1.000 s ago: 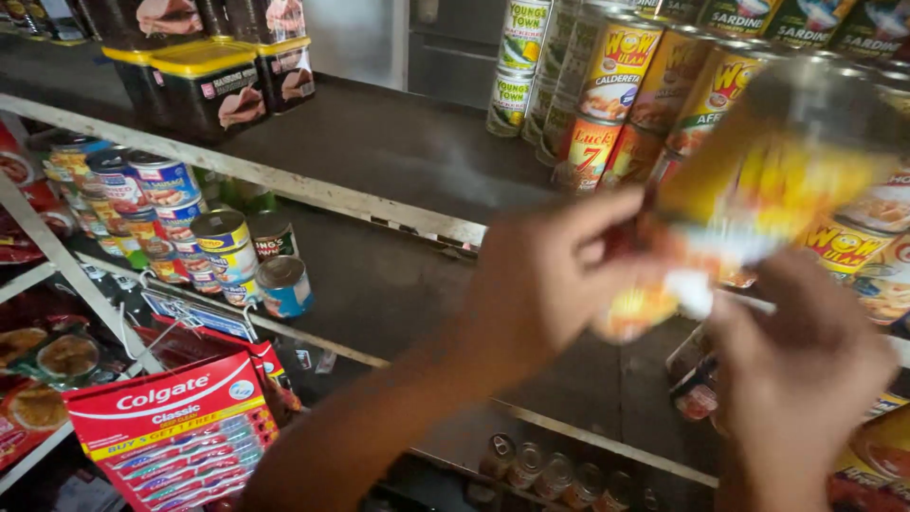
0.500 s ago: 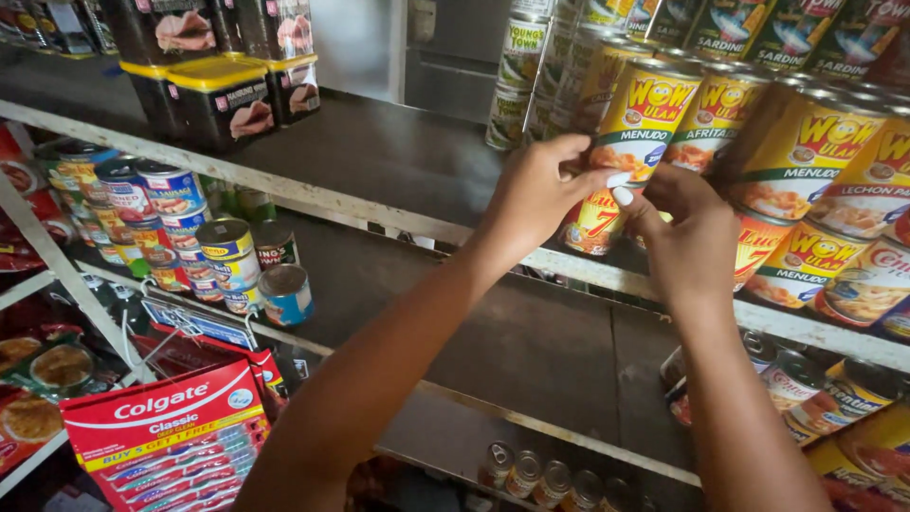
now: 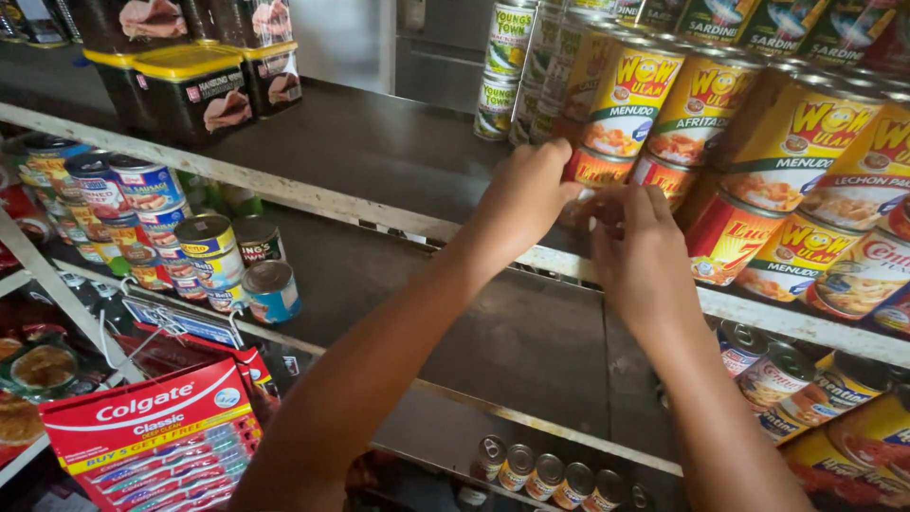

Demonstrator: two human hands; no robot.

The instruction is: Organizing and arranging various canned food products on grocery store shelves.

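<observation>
My left hand [image 3: 527, 194] and my right hand [image 3: 640, 248] meet at a red-labelled can [image 3: 599, 171] in the bottom row of a stack on the upper shelf [image 3: 379, 152]. The left fingers pinch its left side. My right fingertips curl against its lower front edge. A yellow-labelled can [image 3: 633, 100] stands directly on top of it, and another red can [image 3: 665, 175] is beside it on the right. More yellow and red cans [image 3: 791, 152] fill the shelf to the right.
Dark tins with yellow lids [image 3: 190, 90] stand at the back left of the upper shelf. Small cans [image 3: 204, 251] crowd the left of the middle shelf [image 3: 531, 332]. A red toothpaste box [image 3: 156, 436] hangs at lower left. Small can tops [image 3: 545, 469] line the lowest shelf.
A second ago both hands held a can up close to the camera. They have carried it away to the stack on the upper shelf and now rest low against the bottom row.
</observation>
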